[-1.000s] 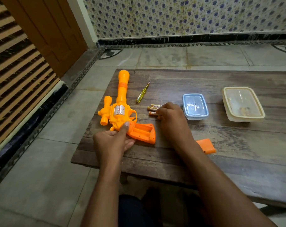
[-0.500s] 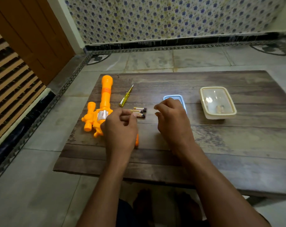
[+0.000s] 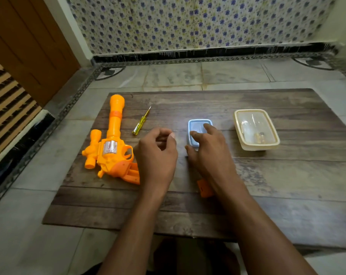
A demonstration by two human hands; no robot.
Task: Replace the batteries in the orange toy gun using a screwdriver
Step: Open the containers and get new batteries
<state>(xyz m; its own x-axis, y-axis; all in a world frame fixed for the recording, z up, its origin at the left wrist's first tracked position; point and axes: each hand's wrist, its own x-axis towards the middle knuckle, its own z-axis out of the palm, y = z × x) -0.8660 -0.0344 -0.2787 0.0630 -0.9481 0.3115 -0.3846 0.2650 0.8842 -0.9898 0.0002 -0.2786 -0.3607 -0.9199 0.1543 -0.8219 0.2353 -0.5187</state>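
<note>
Left grip (image 3: 158, 153) is curled, thumb meeting fingertips over the dark wooden worktop (image 3: 287, 185); likely pinching something small, but can't tell what, fingers hide it. Right grip (image 3: 205, 149) is spread loosely, fingers resting on the lid of the small blue rectangular plastic box (image 3: 196, 124), thumb down at its near side, not closed around it. Orange plastic toy gun (image 3: 112, 147) lies flat at my left on the worktop, barrel pointing away, handle toward me with the battery bay looking open; nobody holding it. Yellow clear-handled screwdriver (image 3: 140, 122) lies just beside the barrel, untouched. Small orange plastic cover piece (image 3: 205, 188) sits under my right forearm, off the gun. Cream translucent rectangular plastic container (image 3: 256, 132) stands well right, something small inside, too blurry to name. Loose batteries not visible, maybe under my hands. Step looks like mid-swap: cover off, cells being sorted at the blue box. Next move probably needs the right hand to grip and lift that lid while the left brings over whatever it holds, then get fresh cells into the handle.
</note>
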